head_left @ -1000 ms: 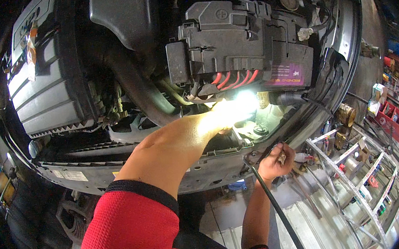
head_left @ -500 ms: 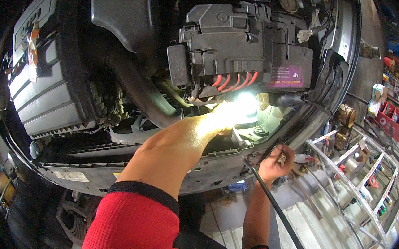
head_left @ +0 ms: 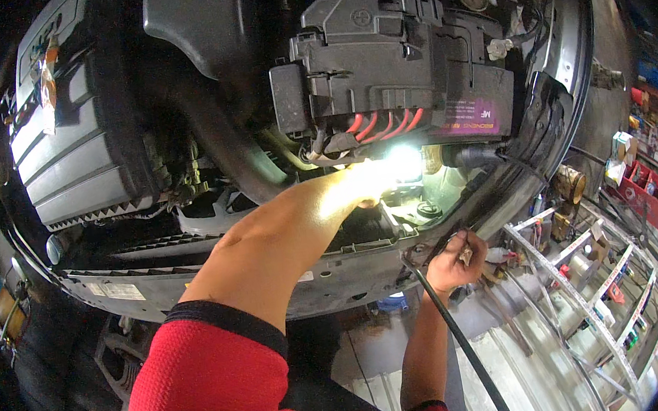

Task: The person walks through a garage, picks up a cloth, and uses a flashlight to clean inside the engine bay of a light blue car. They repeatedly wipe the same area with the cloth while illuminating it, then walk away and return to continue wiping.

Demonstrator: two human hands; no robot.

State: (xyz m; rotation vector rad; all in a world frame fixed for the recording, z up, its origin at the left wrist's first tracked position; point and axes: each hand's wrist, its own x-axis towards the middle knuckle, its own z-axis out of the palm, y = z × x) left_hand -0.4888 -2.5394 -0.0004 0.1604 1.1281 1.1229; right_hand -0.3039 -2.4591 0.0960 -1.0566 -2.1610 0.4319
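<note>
My left arm, in a red sleeve, reaches into a car's engine bay. At its end my left hand [head_left: 368, 182] is closed around a lit lamp [head_left: 405, 161], though glare washes out the fingers. Just above are red cables [head_left: 388, 125] under a black fuse box [head_left: 368, 69], beside a battery with a purple label [head_left: 466, 117]. My right hand [head_left: 455, 262] is a closed fist by the front edge of the bay. A small, dull metallic piece [head_left: 466, 255] shows among its fingers; its kind is unclear. Close to that hand a long black hose or rod [head_left: 457, 331] slants down.
A ribbed engine cover or air box [head_left: 59, 166] stands at the left, and a thick black duct [head_left: 234, 147] curves down the middle. The front crossmember [head_left: 350, 270] runs below my left forearm. At the right are a metal ladder [head_left: 575, 293] and a red bin [head_left: 645, 197] among clutter.
The engine bay sits slightly higher and further left in the picture. My left arm and the lamp's glow have shifted a little up and left with it. The right hand keeps nearly the same place.
</note>
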